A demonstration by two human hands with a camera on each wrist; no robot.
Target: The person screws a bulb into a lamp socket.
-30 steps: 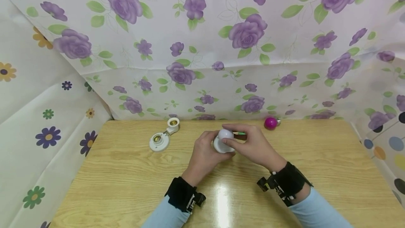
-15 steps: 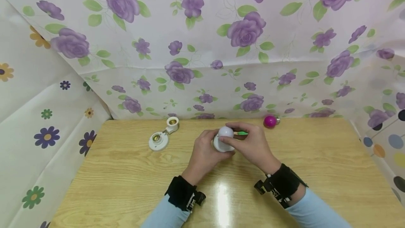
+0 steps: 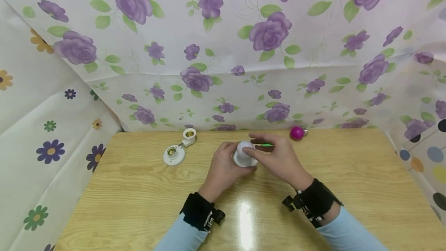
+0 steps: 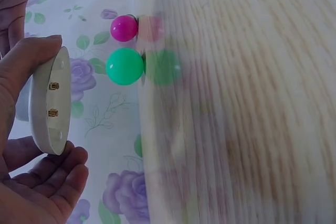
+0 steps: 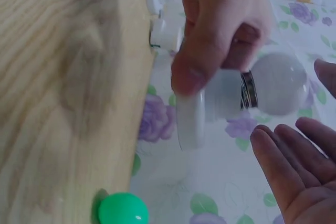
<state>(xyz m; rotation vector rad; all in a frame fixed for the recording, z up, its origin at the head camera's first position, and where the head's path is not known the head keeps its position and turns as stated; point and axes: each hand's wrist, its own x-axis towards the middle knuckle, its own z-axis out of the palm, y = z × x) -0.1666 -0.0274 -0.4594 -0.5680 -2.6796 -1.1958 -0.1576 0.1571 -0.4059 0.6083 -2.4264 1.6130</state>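
The left hand (image 3: 224,165) grips a white round lamp socket (image 5: 191,121); the right hand (image 3: 278,160), thumb and fingers apart, is beside its white globe-shaped bulb (image 5: 281,82), metal thread (image 5: 249,90) partly showing.

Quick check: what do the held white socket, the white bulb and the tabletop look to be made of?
White socket: plastic or ceramic, by its smooth sheen; the screws underneath look like brassy metal.
White bulb: milky, smooth globe, plastic or glass, I can't tell; its silvery, ridged thread looks like metal.
Tabletop: wood or printed laminate, by the grain; a bright reflection suggests gloss.
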